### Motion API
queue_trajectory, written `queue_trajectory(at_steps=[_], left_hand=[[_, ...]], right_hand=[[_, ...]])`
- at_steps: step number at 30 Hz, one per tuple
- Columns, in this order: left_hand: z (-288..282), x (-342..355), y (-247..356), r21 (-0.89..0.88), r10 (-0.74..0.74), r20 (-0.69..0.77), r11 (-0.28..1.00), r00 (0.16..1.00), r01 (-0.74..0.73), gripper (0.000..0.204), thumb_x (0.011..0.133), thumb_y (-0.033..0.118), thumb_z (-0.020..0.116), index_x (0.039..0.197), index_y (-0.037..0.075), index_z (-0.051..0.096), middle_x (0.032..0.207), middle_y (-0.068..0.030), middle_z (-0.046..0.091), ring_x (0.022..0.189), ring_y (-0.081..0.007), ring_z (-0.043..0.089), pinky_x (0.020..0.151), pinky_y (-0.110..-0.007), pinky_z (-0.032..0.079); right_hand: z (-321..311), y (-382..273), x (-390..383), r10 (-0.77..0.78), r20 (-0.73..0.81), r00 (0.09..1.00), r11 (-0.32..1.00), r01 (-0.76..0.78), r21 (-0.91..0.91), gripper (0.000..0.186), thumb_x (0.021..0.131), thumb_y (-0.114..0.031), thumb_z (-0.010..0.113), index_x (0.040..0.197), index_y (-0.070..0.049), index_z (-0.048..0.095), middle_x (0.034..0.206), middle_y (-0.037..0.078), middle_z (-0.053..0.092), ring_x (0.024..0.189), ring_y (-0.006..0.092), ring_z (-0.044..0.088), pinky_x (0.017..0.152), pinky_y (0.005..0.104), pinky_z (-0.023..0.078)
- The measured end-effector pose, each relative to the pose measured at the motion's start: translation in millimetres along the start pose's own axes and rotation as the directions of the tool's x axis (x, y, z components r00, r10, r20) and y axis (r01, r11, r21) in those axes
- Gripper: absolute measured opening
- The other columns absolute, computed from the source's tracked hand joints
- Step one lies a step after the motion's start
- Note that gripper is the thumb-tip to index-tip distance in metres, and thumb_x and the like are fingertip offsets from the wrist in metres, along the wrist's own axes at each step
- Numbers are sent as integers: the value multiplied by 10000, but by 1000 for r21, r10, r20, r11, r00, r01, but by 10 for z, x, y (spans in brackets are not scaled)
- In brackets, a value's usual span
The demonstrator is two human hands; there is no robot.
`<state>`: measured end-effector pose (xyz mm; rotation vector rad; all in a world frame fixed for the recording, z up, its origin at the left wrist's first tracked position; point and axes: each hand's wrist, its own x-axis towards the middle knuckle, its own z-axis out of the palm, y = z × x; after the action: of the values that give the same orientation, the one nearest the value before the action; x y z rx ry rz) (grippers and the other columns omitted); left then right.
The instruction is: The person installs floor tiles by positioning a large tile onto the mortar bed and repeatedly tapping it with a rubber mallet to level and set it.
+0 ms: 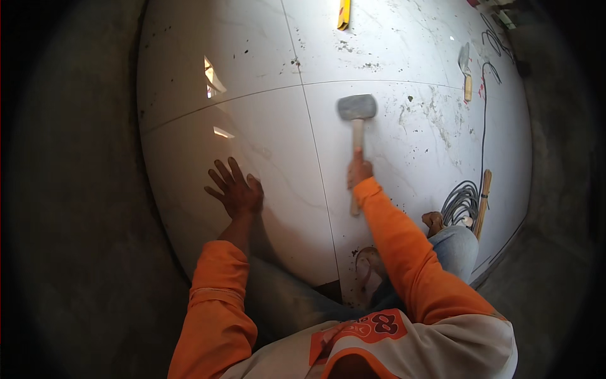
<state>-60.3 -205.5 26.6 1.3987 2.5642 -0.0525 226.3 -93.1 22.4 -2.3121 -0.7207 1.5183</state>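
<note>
1. Our right hand (pixel 358 170), fingers wrapped round the handle, holds the rubber mallet (pixel 356 108) over the right-hand floor tile (pixel 416 145).
2. Our left hand (pixel 237 189) lies flat on the neighbouring tile (pixel 278 145), fingers spread.
3. Four tiles look laid; bedding seems ongoing.

A building site with a floor under tiling is shown. Large glossy white tiles (pixel 265 57) are laid edge to edge, ringed by bare grey cement (pixel 76 208) left of the spread fingers (pixel 222 174) of the left hand. A rubber mallet (pixel 356 107) with a wooden handle is gripped above the right hand's fingers (pixel 358 169), its head over a tile joint. Mortar specks are scattered over the tiles beyond it. A trowel (pixel 465 66), a yellow level (pixel 343 14) and a coiled cable (pixel 461 202) are seen farther off, to the right of those fingers.
</note>
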Motion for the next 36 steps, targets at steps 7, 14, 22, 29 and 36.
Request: queue_trajectory(at_steps=[7, 14, 22, 29, 36], left_hand=[[4, 55, -26, 7, 17, 23, 1000, 1000, -17, 708, 896, 358, 428, 1507, 91, 188, 1569, -209, 73, 1441, -440, 42, 1098, -678, 31], [20, 49, -72, 35, 4, 46, 999, 999, -6, 694, 896, 385, 421, 1491, 81, 232, 1569, -195, 61, 1441, -434, 31, 1095, -684, 46], [67, 57, -61, 21, 35, 10, 999, 999, -35, 714, 867, 361, 457, 1474, 54, 243, 1554, -231, 90, 1425, -473, 57, 1081, -701, 36], [57, 64, -34, 2, 35, 14, 999, 999, -35, 734, 861, 340, 445, 1490, 45, 207, 1558, -243, 83, 1425, -484, 44, 1074, -707, 20], [47, 65, -52, -7, 38, -6, 999, 999, -38, 743, 865, 354, 450, 1494, 53, 195, 1559, -240, 77, 1432, -472, 24, 1079, -701, 11]], right_hand=[[461, -457, 200, -944, -174, 282, 285, 423, -860, 675, 867, -523, 546, 1322, -30, 473, 1382, 151, 451, 1303, 325, 389, 1042, 571, 275], [1326, -856, 122, -827, 393, 401, -56, 637, -768, 865, 913, -573, 444, 1489, 19, 188, 1574, 186, 138, 1464, 332, 79, 1135, 611, 12], [1326, -1028, 140, -791, 369, 488, 19, 623, -782, 808, 947, -559, 382, 1503, -11, 173, 1585, 173, 100, 1468, 344, 32, 1139, 595, -33], [1444, -1258, 231, -823, 246, 513, 134, 595, -793, 789, 948, -562, 370, 1504, -32, 191, 1584, 170, 104, 1467, 341, 28, 1136, 608, -27], [1453, -1299, 213, -774, 429, 465, -30, 650, -759, 798, 957, -556, 361, 1503, -8, 167, 1589, 156, 97, 1471, 330, 14, 1141, 599, -22]])
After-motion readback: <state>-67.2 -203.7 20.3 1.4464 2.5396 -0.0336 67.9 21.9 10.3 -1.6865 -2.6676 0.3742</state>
